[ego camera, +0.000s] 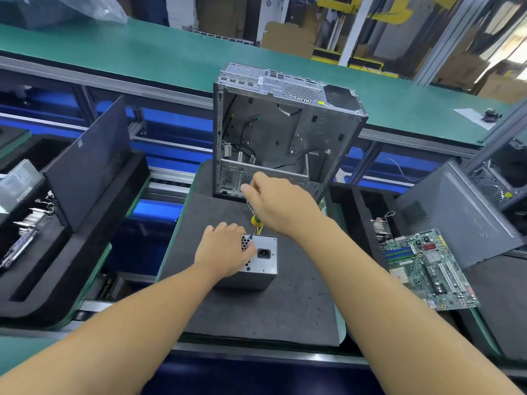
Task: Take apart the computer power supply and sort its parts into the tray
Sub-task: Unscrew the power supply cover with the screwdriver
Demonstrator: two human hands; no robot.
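Head view, single entry.

Power supply (pixel 263 262): grey metal box, socket face up, standing on a dark foam mat (pixel 256 315) at the middle of the counter, near side of centre.

Left hand (pixel 225 249): laid on the left part of the box; fingers curled over its far left edge, gripping it.

Right hand (pixel 281 206): raised just beyond the box; fingers curled round the top of a screwdriver (pixel 255 220) with a yellow-and-green handle; fingertips blurred; the shaft slants down to the far left corner of the socket face, beside the vent grille.

Computer case (pixel 285 129): open, largely gutted, loose cables inside; upright at the far end of the mat.

Right tray (pixel 356 201): black foam, right of the mat; holds a green motherboard (pixel 427 266) lying flat and a grey side panel (pixel 456 212) leaning at its far right.

Left tray (pixel 57 280): black foam, left of the mat; a dark panel (pixel 91 161) stands on edge in it; small metal parts lie in its far-left compartments.

Green belt (pixel 142 52): runs across the far side.
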